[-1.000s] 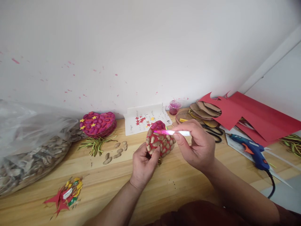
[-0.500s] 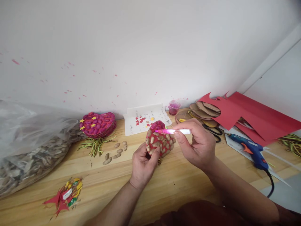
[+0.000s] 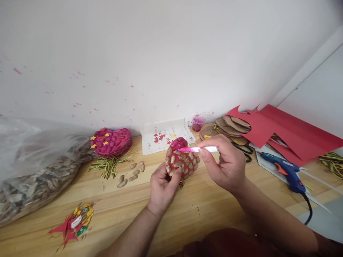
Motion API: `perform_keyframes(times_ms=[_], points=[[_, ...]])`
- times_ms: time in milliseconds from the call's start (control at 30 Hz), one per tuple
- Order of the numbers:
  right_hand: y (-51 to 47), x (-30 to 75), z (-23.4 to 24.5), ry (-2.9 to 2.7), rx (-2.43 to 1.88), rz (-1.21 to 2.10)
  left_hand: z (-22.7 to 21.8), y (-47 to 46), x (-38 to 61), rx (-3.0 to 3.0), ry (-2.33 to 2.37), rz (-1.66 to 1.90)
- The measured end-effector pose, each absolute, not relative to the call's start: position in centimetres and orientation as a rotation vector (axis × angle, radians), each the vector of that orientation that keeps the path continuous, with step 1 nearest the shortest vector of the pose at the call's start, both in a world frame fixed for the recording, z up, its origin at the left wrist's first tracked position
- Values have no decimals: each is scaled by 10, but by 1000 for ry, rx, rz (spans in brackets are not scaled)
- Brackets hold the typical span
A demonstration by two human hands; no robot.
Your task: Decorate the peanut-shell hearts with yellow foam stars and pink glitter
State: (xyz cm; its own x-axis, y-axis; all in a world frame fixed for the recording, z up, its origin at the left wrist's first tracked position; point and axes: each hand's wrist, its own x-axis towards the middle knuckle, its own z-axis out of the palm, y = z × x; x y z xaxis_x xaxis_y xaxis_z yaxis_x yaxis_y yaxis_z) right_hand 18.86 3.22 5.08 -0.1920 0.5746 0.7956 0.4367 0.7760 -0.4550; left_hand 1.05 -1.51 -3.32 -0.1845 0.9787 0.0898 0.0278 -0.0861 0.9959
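My left hand (image 3: 161, 188) grips the lower edge of a round red disc covered with peanut shells (image 3: 182, 161), holding it tilted up above the wooden table (image 3: 112, 210). The disc's top part is painted pink. My right hand (image 3: 224, 165) pinches a white-handled brush with a pink tip (image 3: 197, 149), its tip resting on the pink top of the disc. Both hands are closed on what they hold.
A plastic bag of shells (image 3: 34, 167) lies at the left. A stack of pink painted discs (image 3: 112, 141), loose shells (image 3: 131, 174), a star sheet (image 3: 166, 135), a paint cup (image 3: 198, 122), cardboard discs (image 3: 230, 127), red paper (image 3: 289, 134), a blue glue gun (image 3: 284, 170) and paper scraps (image 3: 76, 221) surround me.
The brush tip shifted slightly along the disc's pink top, and the disc moved up a little. Both hands keep their grips.
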Motion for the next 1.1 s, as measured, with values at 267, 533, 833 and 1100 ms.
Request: perform_keyframes(times_ms=[267,533,833,1100], points=[[30,188,51,-1826,-753,152,-30,-15,11,1226,1318,1444],[28,183,51,-1886,-666,89,-33,-15,11,1296,1332,1426],[27,182,52,-1935,-610,21,-30,-13,10,1328,1335,1408],[29,183,51,-1965,-585,1,-35,-14,10,1242,1303,1411]])
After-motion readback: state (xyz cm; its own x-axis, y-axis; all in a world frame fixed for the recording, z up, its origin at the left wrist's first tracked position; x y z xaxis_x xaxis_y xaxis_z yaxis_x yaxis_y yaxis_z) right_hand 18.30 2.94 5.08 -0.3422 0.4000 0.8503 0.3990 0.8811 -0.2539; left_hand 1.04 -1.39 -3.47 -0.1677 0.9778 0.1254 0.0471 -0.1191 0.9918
